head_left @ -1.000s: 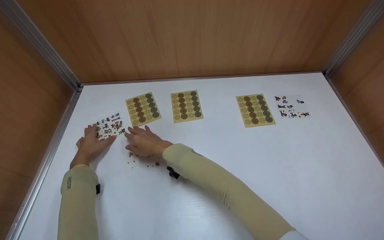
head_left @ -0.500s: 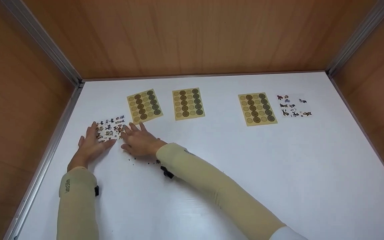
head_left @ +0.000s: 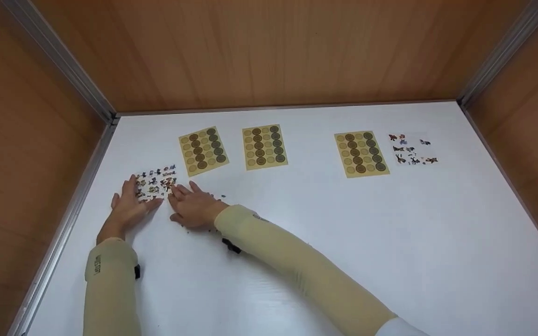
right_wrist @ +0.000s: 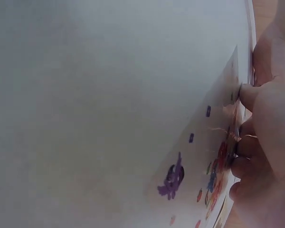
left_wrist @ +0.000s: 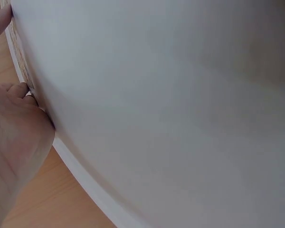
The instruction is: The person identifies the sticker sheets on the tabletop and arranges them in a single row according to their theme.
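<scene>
A transparent sticker sheet [head_left: 154, 181] printed with small colourful figures lies at the table's left. Along its left and near edges rests my left hand [head_left: 129, 205], fingers extended and thumb at the near side. My right hand [head_left: 194, 207] lies palm down with its fingertips over the right edge of that sheet. Beneath the right hand is a second transparent sheet, mostly hidden; in the right wrist view a purple figure sticker [right_wrist: 172, 180] and several red and blue ones show on it. The left wrist view catches my left fingertips [left_wrist: 21, 89] low against the table.
Two yellow sheets of round coin-like stickers, the left one [head_left: 203, 151] tilted and the other [head_left: 265, 147] straighter, lie behind the hands. Farther right are another yellow sheet [head_left: 362, 154] and a transparent figure sheet [head_left: 411, 149]. Wooden panels [head_left: 287, 56] enclose the white table [head_left: 343, 242].
My right hand has slid left, its fingertips now overlapping the left sticker sheet. My left hand stays at that sheet's left edge. The view has shifted slightly.
</scene>
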